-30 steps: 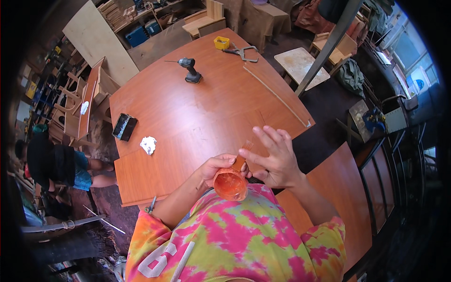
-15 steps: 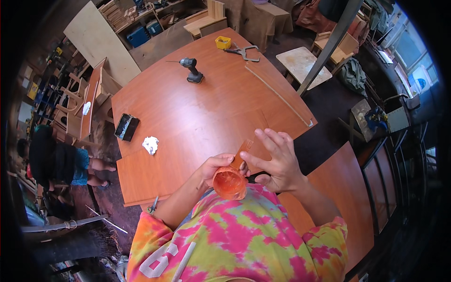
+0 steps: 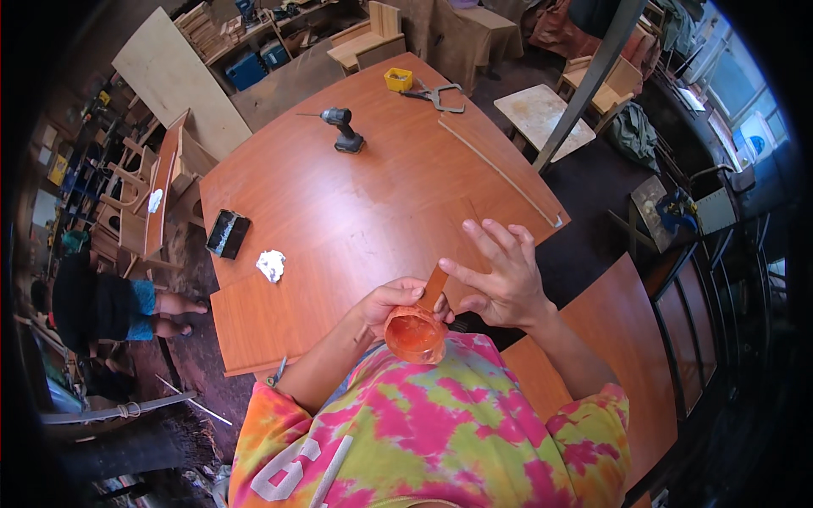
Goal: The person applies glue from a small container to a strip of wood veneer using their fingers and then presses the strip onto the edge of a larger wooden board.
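Close to my body, my left hand (image 3: 391, 303) is closed around a small round cup (image 3: 414, 337) with wet orange-red matter inside. A flat orange-brown strip (image 3: 434, 289) stands up at the cup's far side, next to my left thumb and fingers; its lower end is hidden. To the right, my right hand (image 3: 511, 284) has its fingers spread and grips nothing. Its index fingertip is at the strip's upper end; whether it presses on it, I cannot tell.
The large reddish-brown wooden panel (image 3: 296, 186) carries a cordless drill (image 3: 344, 131), a black box (image 3: 228, 234), a crumpled white cloth (image 3: 271, 265), a yellow tub (image 3: 398, 80), a locking clamp (image 3: 437, 96) and a thin strip of wood (image 3: 495, 168). Another person (image 3: 102, 292) bends at the left.
My right index fingertip has moved from the strip's side up to its upper end. The strip's angle looks slightly different. My left hand still holds the cup in nearly the same place.
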The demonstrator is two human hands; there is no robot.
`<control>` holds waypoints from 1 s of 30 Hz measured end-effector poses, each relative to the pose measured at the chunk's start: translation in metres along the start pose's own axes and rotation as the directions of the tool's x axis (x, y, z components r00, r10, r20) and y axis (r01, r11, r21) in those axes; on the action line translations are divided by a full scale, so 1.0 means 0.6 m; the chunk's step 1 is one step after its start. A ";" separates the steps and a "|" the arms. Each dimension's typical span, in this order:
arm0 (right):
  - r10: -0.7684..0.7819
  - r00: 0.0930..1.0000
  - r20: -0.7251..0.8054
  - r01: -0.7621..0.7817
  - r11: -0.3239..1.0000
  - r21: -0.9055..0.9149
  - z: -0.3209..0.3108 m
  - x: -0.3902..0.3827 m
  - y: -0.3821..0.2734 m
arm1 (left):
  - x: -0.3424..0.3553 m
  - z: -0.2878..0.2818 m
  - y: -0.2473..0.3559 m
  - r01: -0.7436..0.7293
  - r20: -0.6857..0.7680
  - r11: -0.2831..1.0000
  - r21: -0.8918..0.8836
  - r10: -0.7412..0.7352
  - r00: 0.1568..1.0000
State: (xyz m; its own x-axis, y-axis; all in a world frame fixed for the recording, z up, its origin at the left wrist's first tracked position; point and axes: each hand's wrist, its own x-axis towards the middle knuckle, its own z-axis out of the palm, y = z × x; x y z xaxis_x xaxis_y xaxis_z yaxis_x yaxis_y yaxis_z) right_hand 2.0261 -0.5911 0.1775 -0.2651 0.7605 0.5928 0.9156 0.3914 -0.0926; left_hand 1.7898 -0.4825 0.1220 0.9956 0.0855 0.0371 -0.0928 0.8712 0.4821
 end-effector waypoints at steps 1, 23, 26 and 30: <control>-0.001 1.000 -0.001 0.001 1.000 -0.001 0.001 0.000 0.001 | 0.000 0.000 0.001 0.003 -0.003 1.000 0.002 -0.003 1.000; 0.040 0.999 -0.015 -0.040 0.999 0.006 0.015 -0.008 -0.004 | -0.003 -0.001 0.009 0.019 -0.012 1.000 0.017 -0.019 1.000; 0.091 0.996 0.012 -0.091 0.995 -0.045 0.014 -0.011 0.008 | -0.003 -0.009 0.006 0.011 0.007 1.000 0.025 -0.012 1.000; 0.138 0.990 -0.033 -0.137 0.990 0.035 -0.005 -0.006 -0.011 | -0.011 -0.011 0.003 0.014 -0.028 1.000 0.008 -0.014 1.000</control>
State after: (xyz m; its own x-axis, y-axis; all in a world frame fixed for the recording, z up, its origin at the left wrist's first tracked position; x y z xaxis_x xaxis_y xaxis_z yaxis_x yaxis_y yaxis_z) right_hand 2.0218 -0.5978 0.1784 -0.1259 0.7899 0.6002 0.9320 0.3014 -0.2012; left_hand 1.7828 -0.4782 0.1171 0.9962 0.0867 0.0060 -0.0785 0.8682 0.4900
